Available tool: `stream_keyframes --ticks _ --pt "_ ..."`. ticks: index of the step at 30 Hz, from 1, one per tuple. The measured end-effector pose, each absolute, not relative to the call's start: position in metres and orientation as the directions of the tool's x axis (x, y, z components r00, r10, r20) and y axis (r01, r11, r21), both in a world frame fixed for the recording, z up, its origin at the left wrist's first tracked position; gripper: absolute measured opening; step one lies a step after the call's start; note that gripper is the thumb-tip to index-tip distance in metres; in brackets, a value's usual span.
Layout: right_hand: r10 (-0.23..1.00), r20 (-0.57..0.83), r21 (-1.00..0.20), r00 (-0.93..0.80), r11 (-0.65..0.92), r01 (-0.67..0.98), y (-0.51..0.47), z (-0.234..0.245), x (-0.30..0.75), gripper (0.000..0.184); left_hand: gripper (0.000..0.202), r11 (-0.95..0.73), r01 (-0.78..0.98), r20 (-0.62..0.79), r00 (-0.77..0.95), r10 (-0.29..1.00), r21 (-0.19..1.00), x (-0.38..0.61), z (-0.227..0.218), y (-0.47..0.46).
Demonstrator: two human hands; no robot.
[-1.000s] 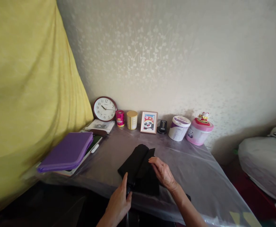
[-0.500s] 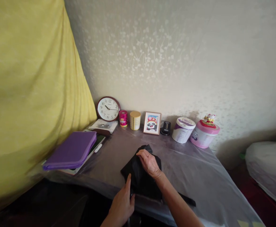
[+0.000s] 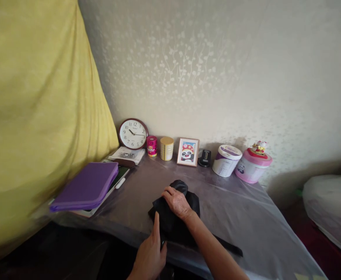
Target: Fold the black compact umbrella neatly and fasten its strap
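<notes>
A black cloth [image 3: 172, 229] lies bunched on the plastic-covered table [image 3: 246, 210] near its front edge. My right hand [image 3: 176, 202] rests on the cloth's far part, fingers curled over a raised fold at its top left. My left hand [image 3: 150, 252] is at the cloth's near edge: the forefinger lies stretched along the fabric while thumb and other fingers pinch the dark edge. A black strip [image 3: 231, 251] trails from the cloth to the right, under my right forearm.
Along the wall stand a clock [image 3: 133, 134], a red tin [image 3: 152, 146], a gold tin [image 3: 166, 148], a framed panda picture [image 3: 187, 151], a white tub [image 3: 226, 160] and a pink tub [image 3: 252, 168]. A purple folder [image 3: 85, 186] lies left beside a yellow curtain [image 3: 36, 116]. A white bundle [image 3: 331, 206] sits right.
My right hand has carried a fold of the black cloth leftward and toward me, so the cloth is more bunched. My left hand has stayed at the near edge.
</notes>
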State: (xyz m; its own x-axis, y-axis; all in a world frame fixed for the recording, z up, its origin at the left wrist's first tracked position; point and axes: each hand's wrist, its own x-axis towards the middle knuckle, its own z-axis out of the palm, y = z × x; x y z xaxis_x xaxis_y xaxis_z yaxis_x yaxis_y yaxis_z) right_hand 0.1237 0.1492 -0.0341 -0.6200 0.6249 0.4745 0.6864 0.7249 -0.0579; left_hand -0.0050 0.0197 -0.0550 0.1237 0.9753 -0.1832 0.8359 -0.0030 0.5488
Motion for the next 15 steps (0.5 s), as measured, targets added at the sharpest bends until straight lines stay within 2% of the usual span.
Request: stream_keyframes --ticks 4,9,12,15 --pt "0.626 0.453 -0.041 -0.635 0.726 0.687 0.152 -0.036 0.124 0.018 0.077 -0.021 0.830 -0.184 0.148 0.972 0.558 -0.005 -0.048 0.019" --pt "0.633 0.445 -0.043 -0.633 0.722 0.691 0.155 -0.036 0.122 0.018 0.067 -0.103 0.884 -0.219 0.224 0.950 0.456 -0.002 -0.042 0.023" --pt "0.623 0.475 -0.073 -0.621 0.731 0.678 0.147 -0.034 0.124 0.019 0.067 -0.086 0.898 -0.228 0.200 0.953 0.431 -0.002 -0.045 0.023" --pt "0.603 0.508 -0.137 -0.615 0.762 0.633 0.127 -0.033 0.130 0.021 0.068 -0.080 0.885 -0.194 0.188 0.963 0.459 -0.002 -0.051 0.022"
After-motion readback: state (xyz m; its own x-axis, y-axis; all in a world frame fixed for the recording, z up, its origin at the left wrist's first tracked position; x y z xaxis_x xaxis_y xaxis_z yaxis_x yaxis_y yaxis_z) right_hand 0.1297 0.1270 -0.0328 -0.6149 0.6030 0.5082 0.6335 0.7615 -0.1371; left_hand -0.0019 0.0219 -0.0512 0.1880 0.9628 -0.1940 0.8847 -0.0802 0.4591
